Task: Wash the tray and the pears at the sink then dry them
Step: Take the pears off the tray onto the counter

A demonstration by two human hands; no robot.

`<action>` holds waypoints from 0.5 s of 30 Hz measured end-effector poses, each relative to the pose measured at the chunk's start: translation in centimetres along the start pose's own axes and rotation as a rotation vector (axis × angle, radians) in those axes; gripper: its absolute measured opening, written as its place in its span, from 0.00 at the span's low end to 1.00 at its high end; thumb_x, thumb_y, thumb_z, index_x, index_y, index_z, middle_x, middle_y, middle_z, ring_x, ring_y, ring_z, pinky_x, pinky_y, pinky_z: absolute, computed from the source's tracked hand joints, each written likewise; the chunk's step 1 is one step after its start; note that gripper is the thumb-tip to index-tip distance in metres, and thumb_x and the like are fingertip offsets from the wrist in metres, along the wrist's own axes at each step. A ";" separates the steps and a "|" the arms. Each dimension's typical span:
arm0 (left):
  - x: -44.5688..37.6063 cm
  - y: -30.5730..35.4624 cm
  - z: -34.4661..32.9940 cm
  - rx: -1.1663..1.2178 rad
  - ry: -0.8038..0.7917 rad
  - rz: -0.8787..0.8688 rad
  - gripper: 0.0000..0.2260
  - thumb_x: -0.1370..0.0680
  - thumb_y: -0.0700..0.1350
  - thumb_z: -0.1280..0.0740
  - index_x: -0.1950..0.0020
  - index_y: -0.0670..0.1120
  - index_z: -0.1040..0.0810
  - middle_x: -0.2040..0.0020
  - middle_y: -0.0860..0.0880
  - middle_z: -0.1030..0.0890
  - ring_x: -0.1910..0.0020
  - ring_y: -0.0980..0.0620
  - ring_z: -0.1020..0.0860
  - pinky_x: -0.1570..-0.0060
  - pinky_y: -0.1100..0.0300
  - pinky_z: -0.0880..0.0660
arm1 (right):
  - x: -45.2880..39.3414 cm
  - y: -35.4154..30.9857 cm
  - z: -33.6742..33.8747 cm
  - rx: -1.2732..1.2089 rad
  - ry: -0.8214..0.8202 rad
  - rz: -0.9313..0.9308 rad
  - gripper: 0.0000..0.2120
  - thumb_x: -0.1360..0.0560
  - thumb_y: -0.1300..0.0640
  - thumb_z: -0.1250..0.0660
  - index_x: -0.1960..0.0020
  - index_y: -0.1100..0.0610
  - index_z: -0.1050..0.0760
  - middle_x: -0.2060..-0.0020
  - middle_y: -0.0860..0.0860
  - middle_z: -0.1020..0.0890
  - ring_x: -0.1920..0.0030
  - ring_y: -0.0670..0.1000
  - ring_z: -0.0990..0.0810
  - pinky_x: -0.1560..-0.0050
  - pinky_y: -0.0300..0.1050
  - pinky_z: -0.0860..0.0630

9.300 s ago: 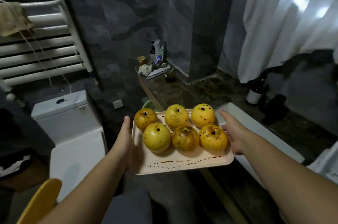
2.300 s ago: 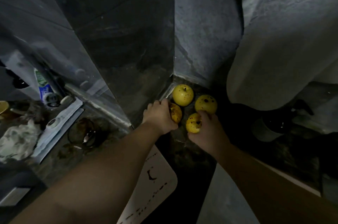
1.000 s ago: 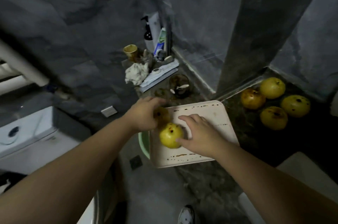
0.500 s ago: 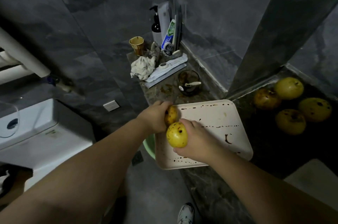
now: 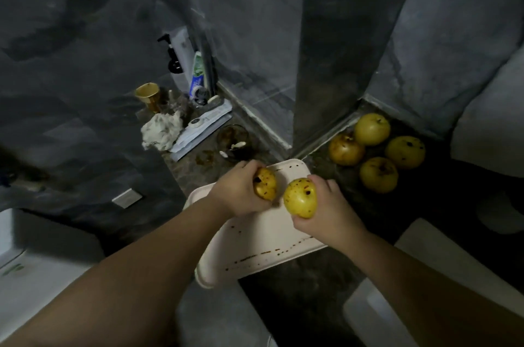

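A cream tray (image 5: 263,244), streaked with brown spots, lies on the dark stone counter and juts past its near edge. Above the tray, my left hand (image 5: 236,193) grips a brown-speckled yellow pear (image 5: 266,183). My right hand (image 5: 329,209) grips a second, brighter yellow pear (image 5: 300,197) just to the right of it. Several more yellow pears (image 5: 373,152) sit in a cluster on the counter in the corner at the right, against the wall.
At the counter's far left stand a gold cup (image 5: 149,95), a pump bottle (image 5: 173,56), a toothpaste tube (image 5: 197,74), a crumpled white cloth (image 5: 160,131), papers and a dark glass (image 5: 234,141). A white sink rim (image 5: 442,258) lies lower right; a toilet tank (image 5: 34,264) lower left.
Both hands have lifted a pear each off the tray and carried them slightly right. Earlier the tray was set on the counter and several pears were placed in the corner.
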State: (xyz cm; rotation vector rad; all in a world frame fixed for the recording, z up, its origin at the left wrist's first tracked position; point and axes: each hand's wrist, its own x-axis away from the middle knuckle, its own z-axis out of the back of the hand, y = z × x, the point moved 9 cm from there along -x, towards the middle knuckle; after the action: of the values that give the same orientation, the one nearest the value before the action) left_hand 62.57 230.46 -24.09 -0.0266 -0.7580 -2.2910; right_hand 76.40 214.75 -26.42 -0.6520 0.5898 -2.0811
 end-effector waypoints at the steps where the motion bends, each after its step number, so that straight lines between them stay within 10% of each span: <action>1: -0.9 1.5 -0.6 0.004 -0.006 -0.022 0.40 0.37 0.63 0.19 0.29 0.57 0.30 0.41 0.54 0.28 0.41 0.51 0.24 0.38 0.54 0.25 | 0.3 1.3 1.1 -0.004 0.038 -0.022 0.46 0.40 0.39 0.26 0.27 0.42 0.42 0.39 0.48 0.35 0.37 0.56 0.28 0.40 0.50 0.26; 15: -8.0 14.2 -8.4 -0.041 -0.085 -0.202 0.43 0.36 0.54 0.20 0.23 0.54 0.32 0.33 0.46 0.27 0.33 0.45 0.25 0.36 0.52 0.25 | 3.9 12.9 6.2 -0.083 0.263 -0.325 0.47 0.37 0.42 0.22 0.24 0.48 0.40 0.38 0.55 0.33 0.36 0.62 0.27 0.45 0.50 0.26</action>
State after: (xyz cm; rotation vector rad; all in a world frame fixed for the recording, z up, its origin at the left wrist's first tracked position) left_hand 79.21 222.91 -25.54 -0.0691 -0.7880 -2.5107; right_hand 86.05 203.69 -28.80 -0.5528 0.7621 -2.4809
